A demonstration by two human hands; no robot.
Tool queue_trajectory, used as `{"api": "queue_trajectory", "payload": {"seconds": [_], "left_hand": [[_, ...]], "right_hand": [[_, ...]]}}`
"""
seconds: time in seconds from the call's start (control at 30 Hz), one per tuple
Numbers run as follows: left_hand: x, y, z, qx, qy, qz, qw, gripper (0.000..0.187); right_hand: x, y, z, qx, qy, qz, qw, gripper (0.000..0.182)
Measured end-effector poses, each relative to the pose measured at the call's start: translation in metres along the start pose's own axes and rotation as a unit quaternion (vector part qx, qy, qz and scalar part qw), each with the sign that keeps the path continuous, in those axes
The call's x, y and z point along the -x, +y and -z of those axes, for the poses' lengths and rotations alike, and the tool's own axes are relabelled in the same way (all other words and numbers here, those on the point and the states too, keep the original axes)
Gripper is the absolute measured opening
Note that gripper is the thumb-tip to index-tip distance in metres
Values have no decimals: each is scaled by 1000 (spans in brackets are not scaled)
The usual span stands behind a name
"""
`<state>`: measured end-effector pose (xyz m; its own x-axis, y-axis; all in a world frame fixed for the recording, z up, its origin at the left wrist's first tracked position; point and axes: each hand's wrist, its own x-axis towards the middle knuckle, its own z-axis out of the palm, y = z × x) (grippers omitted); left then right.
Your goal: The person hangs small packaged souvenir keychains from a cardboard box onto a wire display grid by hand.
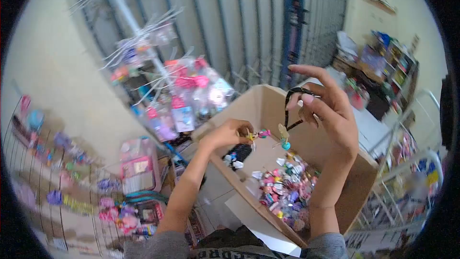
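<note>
My right hand [333, 110] is raised above a cardboard box [366, 168], thumb and lower fingers pinching a black cord loop [288, 103], with the index finger stretched out. From the cord hangs a small charm [285, 134], beige above and teal below. Over the box's left side, my left hand [232, 133] has its fingers closed on a small pink and yellow trinket [263, 134], whose kind I cannot make out. Inside the box lies a pile of colourful small trinkets [282, 187], apart from a bundle of black items with white tags [239, 155].
A stand with white wire hooks [139, 31] holds packaged goods at the left. Wire racks with small goods [69, 201] line the left wall. Behind the box is a barred gate [230, 33]. A white metal rack [397, 168] stands close on the right.
</note>
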<state>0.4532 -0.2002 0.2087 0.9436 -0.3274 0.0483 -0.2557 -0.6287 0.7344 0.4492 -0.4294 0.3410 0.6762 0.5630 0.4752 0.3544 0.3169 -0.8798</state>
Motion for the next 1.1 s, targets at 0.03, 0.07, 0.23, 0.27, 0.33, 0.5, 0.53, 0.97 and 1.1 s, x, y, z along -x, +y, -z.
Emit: {"api": "queue_trajectory", "payload": {"seconds": [0.03, 0.07, 0.23, 0.27, 0.33, 0.5, 0.53, 0.97, 1.1], "left_hand": [[25, -3, 7, -6, 28, 16, 999, 35], [55, -7, 13, 22, 115, 35, 992, 33], [207, -9, 14, 115, 378, 83, 915, 29], [235, -1, 10, 164, 400, 125, 893, 29], [283, 7, -3, 227, 453, 149, 849, 29], [382, -11, -72, 232, 557, 275, 749, 35], [393, -6, -85, 235, 583, 267, 731, 36], [452, 26, -150, 136, 732, 344, 572, 28], [461, 32, -148, 183, 774, 309, 522, 27]], "right_hand": [[-9, -3, -13, -12, -30, 7, 999, 35], [-18, -8, -28, -20, -48, 16, 998, 34], [-66, -16, -121, -123, -109, 95, 982, 31], [-80, -11, -137, -182, -169, 96, 964, 31], [-96, -12, -181, -249, -232, 86, 936, 31], [-121, -18, -297, -286, -280, 90, 912, 27], [-127, -18, -320, -272, -293, 124, 908, 27], [-200, -68, -571, -151, -153, 367, 905, 25], [-200, -69, -606, -113, -144, 394, 901, 28]]}}
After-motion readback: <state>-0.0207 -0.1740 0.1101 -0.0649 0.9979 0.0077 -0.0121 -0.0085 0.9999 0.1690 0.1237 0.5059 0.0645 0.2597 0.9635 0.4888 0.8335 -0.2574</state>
